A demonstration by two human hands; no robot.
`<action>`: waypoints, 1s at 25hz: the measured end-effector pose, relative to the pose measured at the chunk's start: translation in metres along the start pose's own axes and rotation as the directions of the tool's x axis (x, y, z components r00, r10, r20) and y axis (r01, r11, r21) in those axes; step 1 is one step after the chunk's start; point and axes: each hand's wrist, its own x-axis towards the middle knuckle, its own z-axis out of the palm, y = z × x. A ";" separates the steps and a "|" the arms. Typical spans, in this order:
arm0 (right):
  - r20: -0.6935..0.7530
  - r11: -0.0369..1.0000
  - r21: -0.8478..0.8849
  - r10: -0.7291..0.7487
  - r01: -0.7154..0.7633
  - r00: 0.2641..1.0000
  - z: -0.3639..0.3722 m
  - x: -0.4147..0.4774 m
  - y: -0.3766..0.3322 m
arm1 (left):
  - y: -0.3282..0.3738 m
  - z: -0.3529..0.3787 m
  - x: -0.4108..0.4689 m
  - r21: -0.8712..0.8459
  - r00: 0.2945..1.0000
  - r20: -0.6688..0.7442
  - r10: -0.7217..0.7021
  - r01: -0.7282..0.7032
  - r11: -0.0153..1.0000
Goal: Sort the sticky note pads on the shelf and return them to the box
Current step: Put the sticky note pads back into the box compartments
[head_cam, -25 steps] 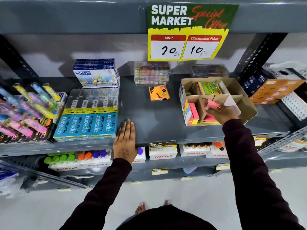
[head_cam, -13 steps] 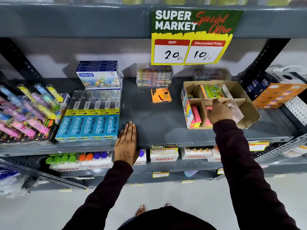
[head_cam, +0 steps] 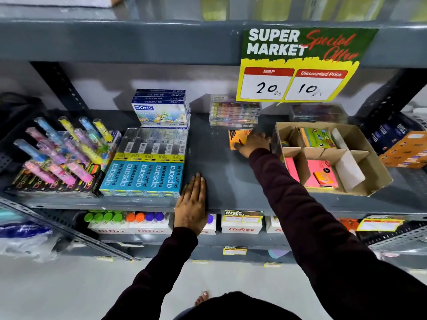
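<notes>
One orange sticky note pad [head_cam: 236,137] lies on the grey shelf [head_cam: 226,176], left of the cardboard box [head_cam: 379,179]. My right hand [head_cam: 254,143] covers the pad's right half, thumb at its near edge and fingers curled over it; the hand is blurred. The box has cardboard dividers. Pink pads [head_cam: 320,174] sit in its front compartments, an orange-labelled one on top, and green pads [head_cam: 316,137] stand in a back compartment. My left hand [head_cam: 191,204] rests flat on the shelf's front edge, fingers together, holding nothing.
Blue pencil packs [head_cam: 143,176] and stacked pastel boxes [head_cam: 161,109] stand left of my left hand, with highlighters [head_cam: 60,153] further left. Clear cases [head_cam: 234,113] sit behind the pad. Orange and blue boxes [head_cam: 404,148] are at the right. A price sign [head_cam: 298,65] hangs above.
My right hand has left the box and moved left onto the orange pad on the shelf. The left hand has stayed on the shelf edge.
</notes>
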 end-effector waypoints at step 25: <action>-0.293 0.958 0.190 0.264 -0.215 0.919 -0.051 -0.096 0.155 | -0.001 -0.001 0.000 0.114 0.999 0.036 -0.014 0.010 0.993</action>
